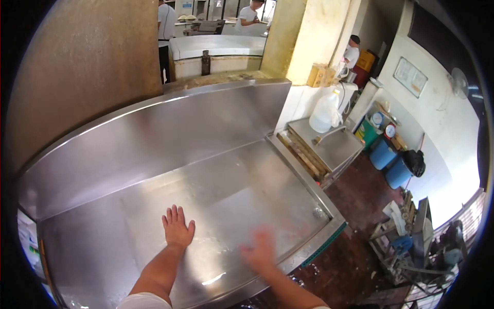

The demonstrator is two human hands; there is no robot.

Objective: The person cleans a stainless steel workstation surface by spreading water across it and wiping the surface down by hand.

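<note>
My left hand (178, 227) lies on the wet stainless steel table (221, 211), its fingers spread and nothing in it. Blurred by motion, my right hand (261, 252) is over the table's front right part. I cannot make out its fingers, nor whether it touches the metal. Water patches and reflections show on the steel around both hands. A tall steel backsplash (154, 134) runs along the table's far side.
Right of the table, a plastic jug (325, 112) of clear liquid stands on a steel counter (342, 147). Blue bins (383, 153) and a cluttered metal rack (417, 247) are farther right. Several people, including one in a white shirt (247, 18), are in the background.
</note>
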